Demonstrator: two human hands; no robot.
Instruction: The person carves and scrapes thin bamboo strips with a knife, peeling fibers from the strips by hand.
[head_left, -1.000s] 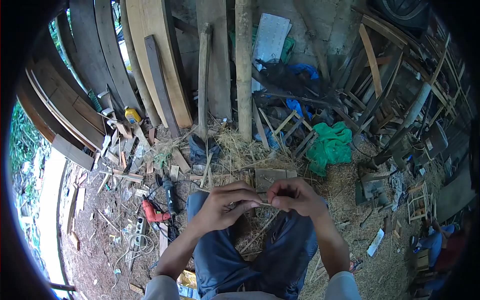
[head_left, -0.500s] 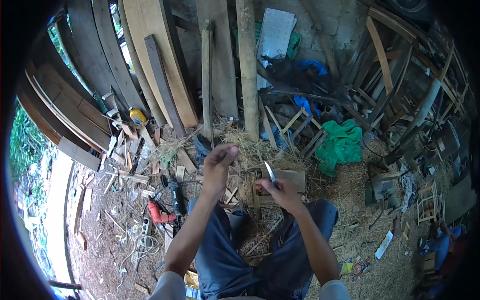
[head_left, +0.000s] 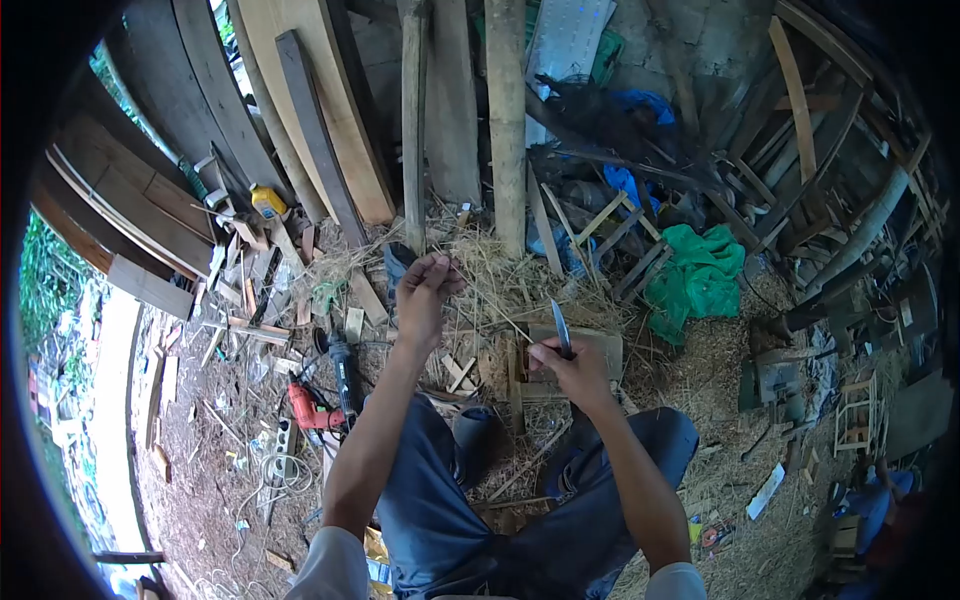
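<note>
My left hand is raised in front of my knees, its thumb and fingers pinched on one end of a thin pale strip. The strip slants down to the right toward my right hand. Wrapped in that hand is a knife, its blade pointing up and away from me. The strip's lower end meets the right thumb and fingers; whether they pinch it is too small to tell. Below and behind the right hand is a wooden block or frame on the ground.
A red drill, a dark power tool and a power strip with cords lie left of my legs. Planks and posts stand ahead. A green plastic bag lies right; shavings and scraps cover the floor.
The view has shifted slightly. My left hand has moved up and left, the right hand slightly up and right, so they are farther apart. The strip now shows plainly between them.
</note>
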